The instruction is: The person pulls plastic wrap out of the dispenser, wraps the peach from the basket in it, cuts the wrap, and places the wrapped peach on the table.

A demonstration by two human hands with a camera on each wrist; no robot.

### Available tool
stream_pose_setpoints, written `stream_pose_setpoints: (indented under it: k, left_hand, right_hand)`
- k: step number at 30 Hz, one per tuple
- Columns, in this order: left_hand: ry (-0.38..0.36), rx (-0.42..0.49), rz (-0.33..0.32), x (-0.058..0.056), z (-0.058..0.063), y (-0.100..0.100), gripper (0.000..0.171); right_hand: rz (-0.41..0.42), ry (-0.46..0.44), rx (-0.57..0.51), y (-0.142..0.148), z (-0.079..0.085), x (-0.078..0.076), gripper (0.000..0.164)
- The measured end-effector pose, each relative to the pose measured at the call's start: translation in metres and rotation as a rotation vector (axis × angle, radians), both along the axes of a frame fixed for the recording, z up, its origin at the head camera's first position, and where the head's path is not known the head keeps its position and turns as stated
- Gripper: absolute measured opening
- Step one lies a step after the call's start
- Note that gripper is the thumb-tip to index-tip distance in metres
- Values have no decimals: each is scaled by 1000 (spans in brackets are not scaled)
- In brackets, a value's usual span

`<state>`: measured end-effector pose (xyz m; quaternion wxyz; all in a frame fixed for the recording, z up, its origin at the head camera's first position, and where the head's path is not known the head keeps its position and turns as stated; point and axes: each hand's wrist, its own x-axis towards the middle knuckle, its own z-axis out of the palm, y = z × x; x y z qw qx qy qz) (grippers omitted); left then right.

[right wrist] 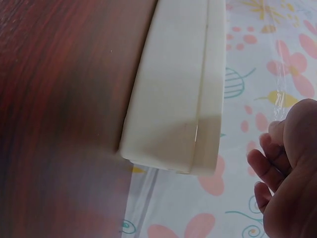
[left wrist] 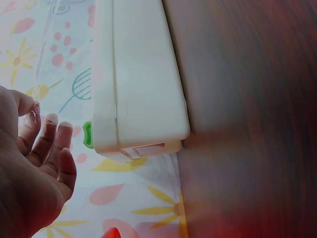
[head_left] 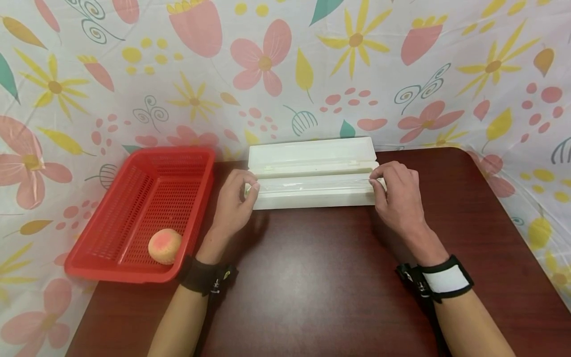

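Note:
A long white plastic wrap dispenser lies near the back of the table, its lid tipped back against the patterned cloth. Clear plastic wrap stretches across its top between the two hands. At the left end, the left hand pinches the wrap's edge between thumb and index finger. My right hand pinches the opposite corner, and in the right wrist view the wrap runs up from those fingertips. A green slider sticks out at the dispenser's left end in the left wrist view.
Left of the dispenser stands a red plastic basket with perforated walls. Inside it, at the near right corner, sits a peach-like fruit. A floral cloth hangs behind the dark wooden table.

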<state>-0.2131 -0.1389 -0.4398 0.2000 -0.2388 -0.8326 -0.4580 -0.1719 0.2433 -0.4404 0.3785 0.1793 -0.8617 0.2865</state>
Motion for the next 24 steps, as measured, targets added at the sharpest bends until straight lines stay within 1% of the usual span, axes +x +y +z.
stream_pose_setpoints:
  k: [6, 10, 13, 15, 20, 24]
  left_hand:
    - [-8, 17, -8, 1, 2, 1, 6]
    - [-8, 20, -13, 1, 2, 1, 1]
    - [-11, 25, -15, 1, 2, 1, 4]
    - [-10, 31, -17, 2, 3, 1, 0]
    - [-4, 61, -29, 3, 5, 3, 8]
    - [7, 82, -34, 5, 7, 3, 6]
  right_hand:
    - [-1, -6, -1, 0, 2, 1, 11]
    - [-4, -9, 0, 0, 3, 2, 12]
    - [-6, -10, 0, 0, 4, 2, 12]
    - [-7, -12, -1, 0, 4, 3, 11]
    - [-9, -8, -4, 0, 7, 3, 11]
    - [-7, 1, -10, 0, 8, 3, 11]
